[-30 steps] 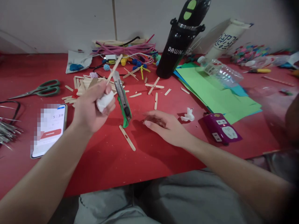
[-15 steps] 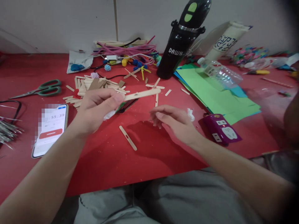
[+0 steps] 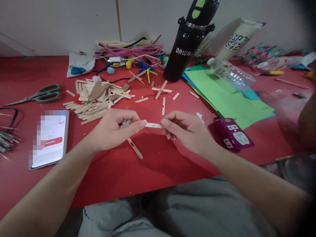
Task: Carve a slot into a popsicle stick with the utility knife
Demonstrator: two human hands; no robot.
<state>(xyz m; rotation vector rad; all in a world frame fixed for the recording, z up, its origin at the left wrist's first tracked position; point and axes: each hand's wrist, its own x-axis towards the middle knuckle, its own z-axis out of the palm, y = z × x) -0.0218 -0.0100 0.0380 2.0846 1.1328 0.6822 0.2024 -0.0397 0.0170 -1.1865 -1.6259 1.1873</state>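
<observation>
A wooden craft stick (image 3: 153, 125) with a small mark or notch in its middle spans the gap between my hands, above the red table. Its left end is pinched between thumb and fingers of my left hand (image 3: 118, 129). My right hand (image 3: 186, 130) grips the other end with the thumb on top. Under my left fingers shows a crumpled whitish thing (image 3: 125, 123), partly hidden. Just below lies a slotted craft stick (image 3: 135, 148), its upper end behind my left hand. Beyond my hands are a notched stick (image 3: 163, 106) and crossed sticks (image 3: 161, 90).
A heap of craft sticks (image 3: 98, 107) lies behind my left hand, with scissors (image 3: 48, 93) and a phone (image 3: 50, 141) to its left. On the right are a purple power socket (image 3: 232, 134), green paper sheets (image 3: 229, 95) and a plastic bottle (image 3: 233, 75). A black flask (image 3: 182, 49) stands behind.
My left hand has lowered and brought the stick down and left, so it now lies nearly level. My right hand, loose before, has closed on its free end.
</observation>
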